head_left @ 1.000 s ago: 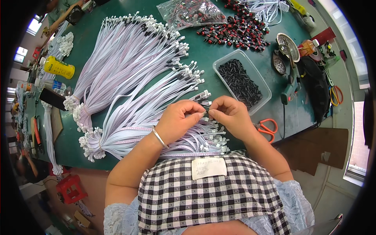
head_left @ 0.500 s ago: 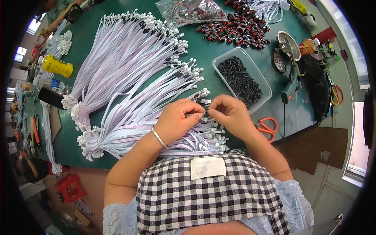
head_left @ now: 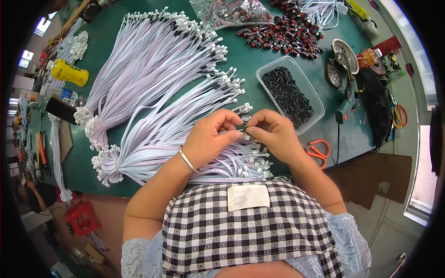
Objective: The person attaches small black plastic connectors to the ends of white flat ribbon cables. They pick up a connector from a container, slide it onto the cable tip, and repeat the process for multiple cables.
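Observation:
My left hand (head_left: 215,136), with a silver bangle on the wrist, is bent in a pinch above the near bundle of white flat cables (head_left: 162,143). Facing it, my right hand (head_left: 273,134) has thumb and forefinger pressed together. A thin pale wire end (head_left: 243,130) shows in the small gap between the two sets of fingertips; what the right fingers hold is hidden. White plug connectors (head_left: 244,108) fan out just beyond the hands. Close by at the right, a clear plastic box (head_left: 316,121) holds many short black sleeves (head_left: 287,95).
A larger cable bundle (head_left: 153,69) lies behind. Orange-handled scissors (head_left: 320,150) rest right of my right hand. Farther off are a pile of red-and-black parts (head_left: 285,37), a metal dish (head_left: 345,51) and a green-handled tool (head_left: 345,109). A yellow bottle (head_left: 69,73) lies at left.
The view has shifted slightly, so the table things sit a little to the right. The left fingers have spread a bit from the thumb; both hands stay close together over the cables.

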